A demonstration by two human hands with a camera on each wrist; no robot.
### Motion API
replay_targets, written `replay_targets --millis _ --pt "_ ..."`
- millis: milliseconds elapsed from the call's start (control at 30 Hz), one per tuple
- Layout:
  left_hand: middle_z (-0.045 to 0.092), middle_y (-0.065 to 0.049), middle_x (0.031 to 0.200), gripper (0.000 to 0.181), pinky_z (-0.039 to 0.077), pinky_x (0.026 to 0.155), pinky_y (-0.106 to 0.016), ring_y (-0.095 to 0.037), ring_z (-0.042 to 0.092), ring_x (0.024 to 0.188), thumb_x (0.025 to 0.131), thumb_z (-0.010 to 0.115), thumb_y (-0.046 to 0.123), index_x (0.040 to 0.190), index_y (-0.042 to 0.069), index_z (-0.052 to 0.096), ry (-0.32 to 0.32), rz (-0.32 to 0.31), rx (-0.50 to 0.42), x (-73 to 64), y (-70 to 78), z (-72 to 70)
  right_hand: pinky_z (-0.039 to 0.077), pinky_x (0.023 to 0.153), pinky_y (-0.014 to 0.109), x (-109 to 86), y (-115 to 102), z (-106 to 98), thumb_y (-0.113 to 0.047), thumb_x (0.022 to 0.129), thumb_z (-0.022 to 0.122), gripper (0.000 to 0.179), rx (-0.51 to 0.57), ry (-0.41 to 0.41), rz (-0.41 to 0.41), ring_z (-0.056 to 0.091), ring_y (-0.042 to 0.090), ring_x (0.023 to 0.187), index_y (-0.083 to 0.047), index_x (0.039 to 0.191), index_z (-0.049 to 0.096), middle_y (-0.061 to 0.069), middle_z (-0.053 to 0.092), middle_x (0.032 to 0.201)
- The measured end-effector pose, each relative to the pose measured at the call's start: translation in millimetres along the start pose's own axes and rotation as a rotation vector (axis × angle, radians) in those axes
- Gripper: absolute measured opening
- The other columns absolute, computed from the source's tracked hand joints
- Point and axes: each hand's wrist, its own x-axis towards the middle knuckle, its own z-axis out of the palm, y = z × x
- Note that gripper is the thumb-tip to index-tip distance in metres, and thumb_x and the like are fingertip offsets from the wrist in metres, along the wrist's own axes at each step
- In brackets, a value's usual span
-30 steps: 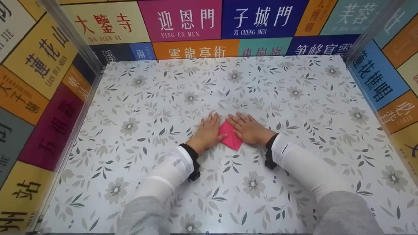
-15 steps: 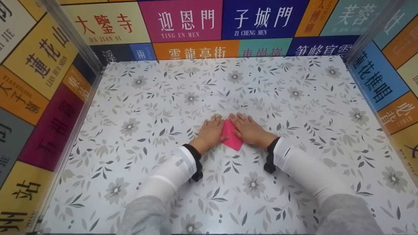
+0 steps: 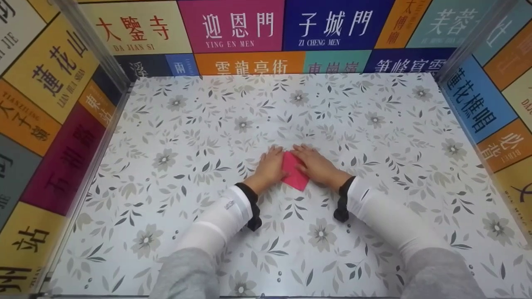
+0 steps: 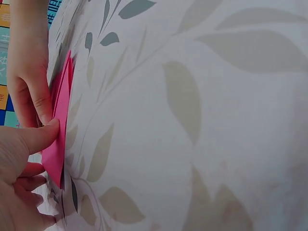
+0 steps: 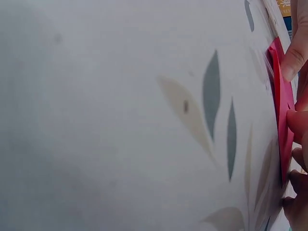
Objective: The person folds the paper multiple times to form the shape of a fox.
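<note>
A folded piece of pink paper (image 3: 296, 179), kite-shaped with a point toward the person, lies on the patterned tabletop between both hands. My left hand (image 3: 269, 167) pinches its left edge; the left wrist view shows the thumb (image 4: 45, 136) on top and curled fingers at the paper's edge. On the opposite side my right hand (image 3: 319, 167) grips the right edge, its thumb on the upper face. Layered folds show along the paper's side (image 5: 283, 120) in the right wrist view. The hands cover part of both side edges.
A white tabletop (image 3: 208, 124) with grey flowers and leaves surrounds the hands. Colourful panels (image 3: 237, 25) with Chinese lettering stand behind it and at both sides. Clear edge strips (image 3: 118, 79) run along the corners.
The fingers of both hands, flatter before, now bend more at the paper's edges. My left hand has shifted slightly right. The paper has barely moved.
</note>
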Motion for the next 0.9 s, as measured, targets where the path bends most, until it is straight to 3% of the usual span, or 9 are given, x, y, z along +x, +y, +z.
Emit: replay_targets --millis 167,300,433,533,733,900 --pt "0.049 -0.017 0.138 0.065 0.033 0.114 -0.040 -0.032 0.042 0.134 0.083 0.075 0.025 0.135 -0.002 0.047 0.095 0.015 -0.007 1.5 0.5 1.9 0.016 0.121 0.046 0.6 -2.8 -2.7 -0.015 0.096 0.057 0.048 0.113 0.024 0.056 0.022 0.037 0.146 0.001 0.140 0.043 0.019 0.033 0.154" --pt "0.050 -0.016 0.133 0.063 0.037 0.111 -0.038 -0.030 0.047 0.126 0.082 0.075 0.020 0.134 0.000 0.046 0.105 0.011 -0.051 1.4 2.2 -0.4 0.026 0.118 0.045 2.7 -5.4 -6.3 -0.009 0.092 0.062 0.043 0.160 0.066 0.064 0.034 0.037 0.140 0.003 0.131 0.048 0.022 0.043 0.144" --pt "0.054 -0.015 0.130 0.052 0.043 0.106 -0.035 -0.027 0.053 0.121 0.087 0.070 0.013 0.133 0.001 0.048 0.099 -0.002 -0.121 2.1 2.0 -6.1 0.042 0.104 0.042 4.4 -9.3 -11.7 -0.008 0.090 0.065 0.037 0.134 0.086 0.054 0.051 0.032 0.118 0.002 0.124 0.053 0.020 0.056 0.122" --pt "0.060 -0.013 0.122 0.040 0.047 0.099 -0.033 -0.024 0.058 0.114 0.091 0.065 0.012 0.128 0.003 0.054 0.106 -0.013 -0.150 3.7 1.6 -11.8 0.049 0.094 0.041 4.9 -12.3 -17.1 -0.010 0.090 0.066 0.031 0.105 0.108 0.044 0.057 0.030 0.105 0.001 0.117 0.057 0.018 0.060 0.109" --pt "0.067 -0.009 0.104 0.020 0.052 0.086 -0.032 -0.021 0.062 0.099 0.092 0.063 0.013 0.111 0.005 0.063 0.127 -0.020 -0.176 10.0 5.2 -27.1 0.052 0.080 0.040 9.5 -17.8 -31.8 -0.013 0.091 0.066 0.018 0.083 0.175 0.057 0.062 0.030 0.089 -0.001 0.104 0.063 0.016 0.065 0.094" --pt "0.068 -0.008 0.101 0.017 0.052 0.085 -0.030 -0.021 0.063 0.096 0.091 0.066 0.013 0.107 0.006 0.065 0.137 -0.007 -0.190 15.8 10.0 -45.2 0.052 0.079 0.042 14.7 -22.1 -48.2 -0.011 0.090 0.067 0.016 0.086 0.219 0.052 0.062 0.031 0.087 0.001 0.099 0.064 0.018 0.065 0.092"
